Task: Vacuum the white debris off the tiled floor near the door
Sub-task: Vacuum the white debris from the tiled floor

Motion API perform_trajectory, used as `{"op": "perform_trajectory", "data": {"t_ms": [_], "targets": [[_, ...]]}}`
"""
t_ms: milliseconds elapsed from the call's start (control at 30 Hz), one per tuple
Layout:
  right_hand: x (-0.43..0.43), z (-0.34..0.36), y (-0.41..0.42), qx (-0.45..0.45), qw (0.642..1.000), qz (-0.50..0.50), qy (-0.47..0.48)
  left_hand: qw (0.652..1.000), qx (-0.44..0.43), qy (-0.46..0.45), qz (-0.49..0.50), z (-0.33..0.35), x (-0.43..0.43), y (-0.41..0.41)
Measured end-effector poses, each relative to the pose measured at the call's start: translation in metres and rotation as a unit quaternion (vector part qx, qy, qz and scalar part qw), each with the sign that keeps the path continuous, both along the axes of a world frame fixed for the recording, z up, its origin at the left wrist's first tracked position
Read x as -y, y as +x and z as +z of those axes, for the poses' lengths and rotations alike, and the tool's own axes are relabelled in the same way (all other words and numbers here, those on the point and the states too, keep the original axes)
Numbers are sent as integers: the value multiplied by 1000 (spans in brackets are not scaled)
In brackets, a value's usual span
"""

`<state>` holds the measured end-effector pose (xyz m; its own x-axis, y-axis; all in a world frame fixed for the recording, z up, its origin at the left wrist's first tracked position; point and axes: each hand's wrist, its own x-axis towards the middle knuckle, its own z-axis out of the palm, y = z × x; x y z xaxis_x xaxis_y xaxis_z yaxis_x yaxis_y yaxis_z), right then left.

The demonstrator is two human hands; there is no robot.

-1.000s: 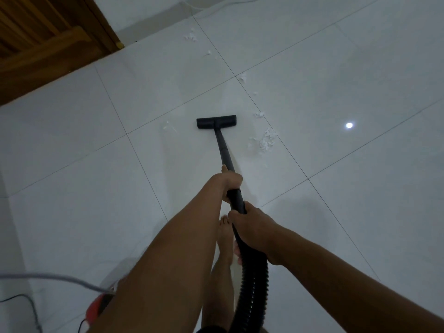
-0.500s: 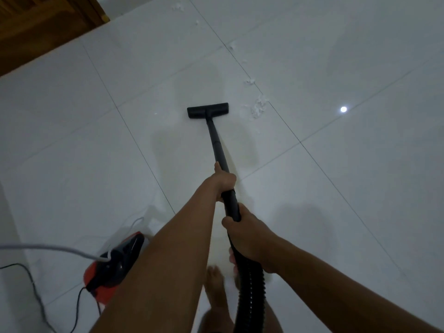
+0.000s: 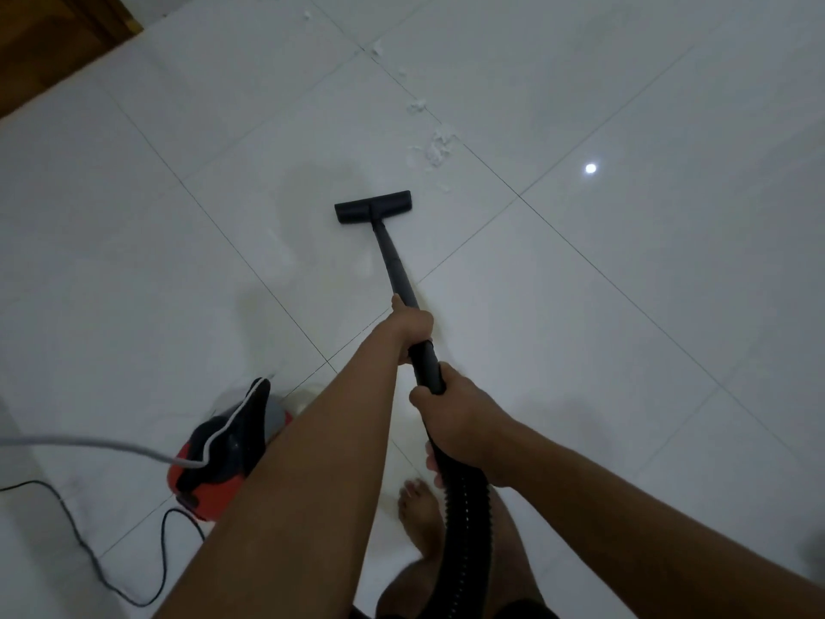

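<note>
Floor [image 3: 134,270]: white tiles.
White bits [image 3: 439,147]: scattered beyond the left hand [image 3: 410,328].
Vacuum head [image 3: 372,206]: set nearer that hand.
Red vacuum [image 3: 214,482]: set left of right hand [image 3: 460,417].

**Hidden, cropped and indistinct regions**

The door [image 3: 53,42] is cut off by the top and left edges, and only a corner shows. The left forearm [image 3: 312,462] covers the right side of the vacuum cleaner [image 3: 223,457]. The left hand [image 3: 408,326] covers a stretch of the wand [image 3: 393,261]. The right hand [image 3: 455,422] conceals the joint between the wand and the hose [image 3: 464,529]. The hose hides part of a blurred bare foot [image 3: 419,516] and leaves at the bottom edge. A blurred grey cable [image 3: 89,442] exits at the left edge. The flecks of debris [image 3: 437,147] are too small to identify.
</note>
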<state>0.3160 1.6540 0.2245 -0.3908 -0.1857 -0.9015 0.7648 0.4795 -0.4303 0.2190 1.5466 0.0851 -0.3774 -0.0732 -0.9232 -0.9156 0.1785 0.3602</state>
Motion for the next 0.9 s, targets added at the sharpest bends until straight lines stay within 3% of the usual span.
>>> {"op": "perform_trajectory", "data": {"t_ms": [367, 533, 900], "targets": [[-41, 10, 85, -16, 997, -77, 3, 999, 5, 12, -48, 7, -57, 73], [-63, 6, 104, -50, 997, -62, 12, 999, -10, 25, -43, 5, -83, 88], [-100, -4, 126, -22, 992, -114, -38, 999, -17, 32, -36, -10, -113, 108]]}}
